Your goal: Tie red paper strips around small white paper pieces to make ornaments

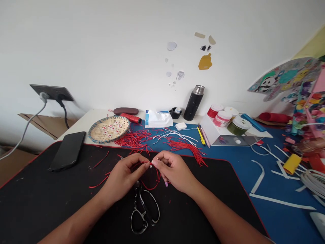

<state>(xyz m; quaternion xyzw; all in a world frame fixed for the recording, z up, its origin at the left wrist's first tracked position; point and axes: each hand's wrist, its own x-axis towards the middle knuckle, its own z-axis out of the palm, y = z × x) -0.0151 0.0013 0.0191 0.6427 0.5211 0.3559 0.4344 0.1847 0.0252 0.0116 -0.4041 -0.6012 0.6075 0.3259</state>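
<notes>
Both hands meet over the black mat, fingertips close together. My left hand (127, 173) pinches a thin red cord (154, 185) between thumb and forefinger. Opposite it, my right hand (172, 169) is closed in a pinch on the same cord. A tiny white bead (150, 166) shows between the fingertips. The cord's loop hangs below the hands. Just under them lies a pair of scissors (145, 211) with dark, worn handles; its blades are partly hidden by my left hand. Loose red cord pieces (99, 183) lie left of my left hand.
Behind the hands are a woven basket (109, 128), piled red cords (134, 139), white cords (177, 135) and a tissue pack (158, 119). A phone (67, 150) lies left. A black flask (194, 103), jars (238, 125) and paper strips (281, 201) are toward the right.
</notes>
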